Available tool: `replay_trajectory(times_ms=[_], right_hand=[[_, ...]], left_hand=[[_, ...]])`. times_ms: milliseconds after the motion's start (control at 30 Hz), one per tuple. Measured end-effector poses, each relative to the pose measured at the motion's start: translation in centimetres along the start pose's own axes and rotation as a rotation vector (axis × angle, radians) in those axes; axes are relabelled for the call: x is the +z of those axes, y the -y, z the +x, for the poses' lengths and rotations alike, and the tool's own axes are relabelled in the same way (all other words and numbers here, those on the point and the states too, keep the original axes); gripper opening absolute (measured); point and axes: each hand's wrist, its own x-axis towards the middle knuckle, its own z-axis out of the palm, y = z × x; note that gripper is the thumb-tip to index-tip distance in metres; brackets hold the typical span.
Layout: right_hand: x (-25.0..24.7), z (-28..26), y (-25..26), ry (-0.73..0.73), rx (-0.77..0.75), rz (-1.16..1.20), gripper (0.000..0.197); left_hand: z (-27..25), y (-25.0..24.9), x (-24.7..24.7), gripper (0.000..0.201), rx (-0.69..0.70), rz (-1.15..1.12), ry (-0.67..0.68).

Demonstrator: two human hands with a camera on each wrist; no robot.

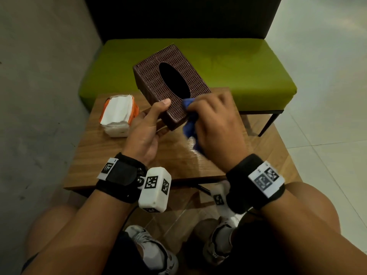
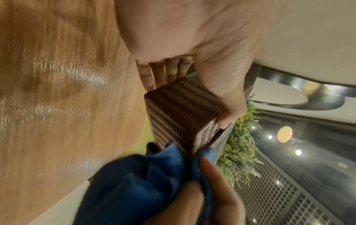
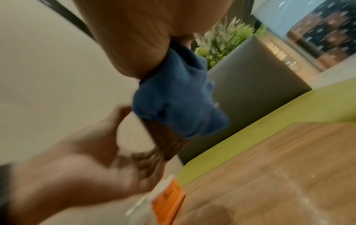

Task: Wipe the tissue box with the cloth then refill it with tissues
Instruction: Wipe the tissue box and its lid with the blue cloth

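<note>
a seated person holds a brown woven tissue box [image 1: 174, 84] tilted above a small wooden table [image 1: 123, 155], its near end low and its far end raised toward a green bench [image 1: 248, 66]. the left hand [image 1: 145, 128] grips the box's near end, thumb [image 1: 161, 104] pressed on the top face and fingers [image 2: 154, 73] curled underneath, as the left wrist view shows. the right hand [image 1: 214, 120] clutches a bunched blue cloth [image 1: 190, 120], its fingers closed round the folds, and presses it against the box's near right corner and side. part of the cloth hangs below the hand toward the table. the oval slot [image 1: 174, 80] on top of the box is dark, and nothing shows in it. a pack of white tissues [image 1: 119, 116] in a torn orange wrapper lies on the table's left side, just beside the left hand and apart from the box. the right wrist view is blurred; it shows the cloth [image 3: 177, 103] draped over the box's edge.
</note>
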Motion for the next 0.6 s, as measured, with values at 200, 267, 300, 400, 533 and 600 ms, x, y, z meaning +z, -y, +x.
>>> replay_trajectory(times_ms=[200, 267, 300, 400, 533, 600], right_hand=[[-0.3, -0.2, 1.4, 0.001, 0.036, 0.005, 0.025], [-0.1, -1.2, 2.6, 0.079, -0.061, 0.015, 0.021], [-0.2, -1.3, 2.3, 0.088, -0.079, 0.027, 0.021], [-0.8, -0.2, -0.3, 0.0, 0.011, 0.038, 0.025], [-1.3, 0.9, -1.6, -0.101, 0.164, -0.035, 0.014], [-1.2, 0.3, -0.3, -0.071, 0.1, -0.026, 0.012]], left_hand=[[-0.2, 0.4, 0.7, 0.038, -0.015, -0.004, -0.024], [-0.2, 0.4, 0.9, 0.031, -0.023, -0.01, -0.001], [-0.2, 0.4, 0.8, 0.04, -0.02, -0.011, 0.006], [-0.4, 0.4, 0.4, 0.072, 0.006, 0.004, -0.009], [-0.6, 0.3, 0.6, 0.089, 0.019, 0.03, -0.012], [-0.6, 0.1, 0.8, 0.087, 0.018, 0.033, -0.015]])
